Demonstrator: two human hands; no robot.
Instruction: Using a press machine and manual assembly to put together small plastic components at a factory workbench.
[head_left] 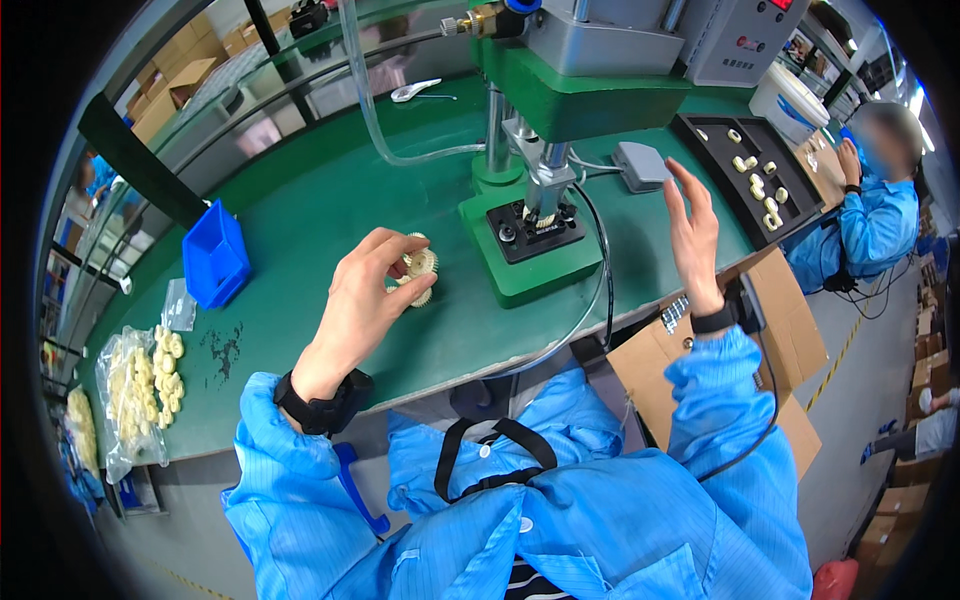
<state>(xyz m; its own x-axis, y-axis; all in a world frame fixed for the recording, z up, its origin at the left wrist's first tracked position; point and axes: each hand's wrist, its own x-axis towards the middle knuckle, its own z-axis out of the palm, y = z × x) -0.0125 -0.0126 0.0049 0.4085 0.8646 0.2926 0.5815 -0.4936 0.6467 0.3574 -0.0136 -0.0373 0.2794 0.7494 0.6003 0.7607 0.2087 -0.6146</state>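
Head view: the left hand (362, 285) pinches a cream gear (423, 262) over the counter (300, 310), while the right hand (695, 240) is bare and spread.
The gear sits left of the green press (600, 108), between thumb and forefinger, with more cream teeth showing just below it; whether it is lifted or resting on the counter cannot be told. It looks like light, stiff plastic, neither soft nor very slippery, so the toothed rim should give a sure hold across opposite sides, though the fine teeth might chip under a hard squeeze. The right hand holds nothing, its fingers extended upward, near the grey box (640, 167) and the black tray (735, 190) of small cream parts (757, 187).
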